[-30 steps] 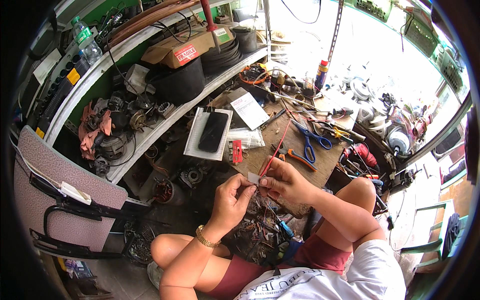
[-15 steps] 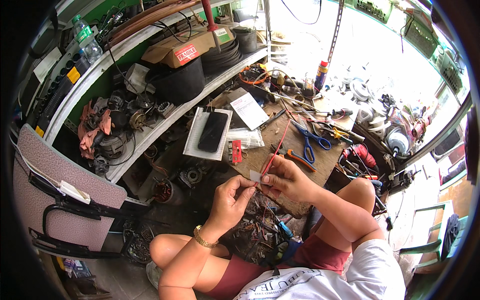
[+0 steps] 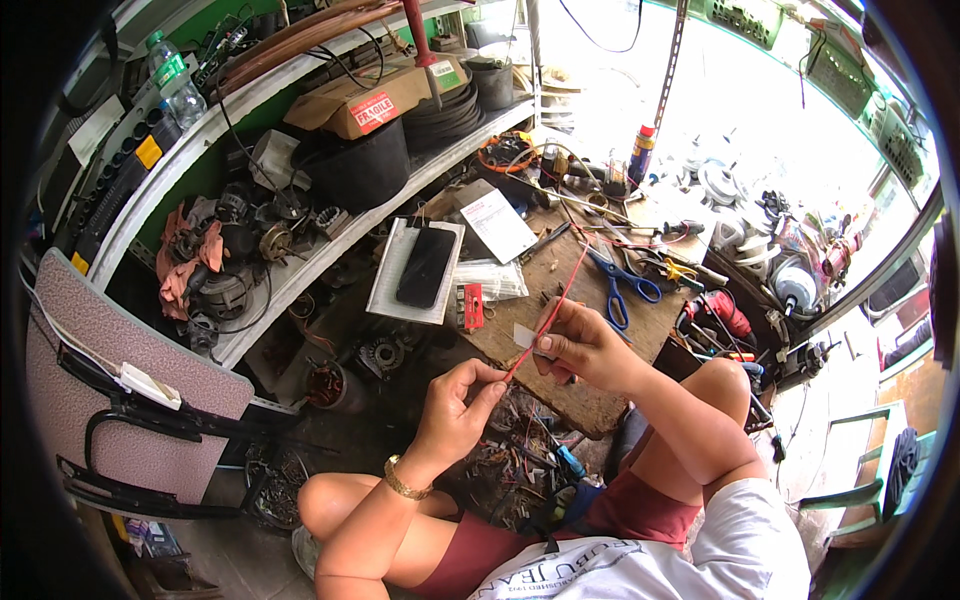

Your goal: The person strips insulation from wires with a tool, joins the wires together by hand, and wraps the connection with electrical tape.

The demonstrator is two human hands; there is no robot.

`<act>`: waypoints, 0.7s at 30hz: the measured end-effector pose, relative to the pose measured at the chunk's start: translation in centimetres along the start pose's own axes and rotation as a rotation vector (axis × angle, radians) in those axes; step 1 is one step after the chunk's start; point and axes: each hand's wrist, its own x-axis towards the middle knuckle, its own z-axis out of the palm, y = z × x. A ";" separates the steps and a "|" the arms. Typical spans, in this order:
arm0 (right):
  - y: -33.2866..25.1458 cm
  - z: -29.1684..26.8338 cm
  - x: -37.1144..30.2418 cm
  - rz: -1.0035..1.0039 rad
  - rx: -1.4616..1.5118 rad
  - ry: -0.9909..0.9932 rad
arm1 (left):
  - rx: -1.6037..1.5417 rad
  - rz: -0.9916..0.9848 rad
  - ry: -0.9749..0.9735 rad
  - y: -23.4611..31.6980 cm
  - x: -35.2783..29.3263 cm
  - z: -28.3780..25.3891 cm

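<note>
A thin red wire (image 3: 527, 354) is stretched between my two hands above the front edge of a wooden board. My left hand (image 3: 457, 405), with a gold-coloured band on the wrist, pinches its lower end between thumb and fingertips. Higher up, my right hand (image 3: 590, 345) closes on the wire with thumb and forefinger. A small whitish flat piece (image 3: 523, 337) sits beside the wire at the right fingertips; whether it is gripped too is hard to tell. From there the wire runs up across the board towards blue-handled scissors (image 3: 618, 285).
On the board (image 3: 550, 265) lie a red card packet (image 3: 472, 305), a white paper (image 3: 497, 222) and a dark phone (image 3: 427, 265). A spray can (image 3: 642, 152) stands at the back. Left is a shelf with a black bucket (image 3: 355, 165). Scraps (image 3: 520, 465) litter the floor.
My right hand has shifted slightly right and away from the left, so more red wire shows between them. The orange-handled pliers, seen before on the board, are now mostly hidden behind my right hand.
</note>
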 end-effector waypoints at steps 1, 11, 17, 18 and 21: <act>0.3 -0.3 0.0 0.011 -0.039 0.005 | -0.004 -0.002 -0.011 0.0 -0.1 0.0; 1.5 -2.9 0.3 0.041 -0.069 0.030 | -0.135 -0.109 -0.033 -0.3 -0.7 -0.1; 1.7 -3.3 0.4 0.041 -0.070 0.008 | -0.171 -0.113 -0.035 -0.7 -0.9 -0.3; 1.5 -3.2 0.4 0.045 -0.060 0.010 | -0.207 -0.122 -0.042 -0.7 -0.9 -0.2; 1.7 -3.3 0.5 0.052 -0.067 0.038 | -0.317 -0.169 -0.065 -0.5 -1.0 -0.1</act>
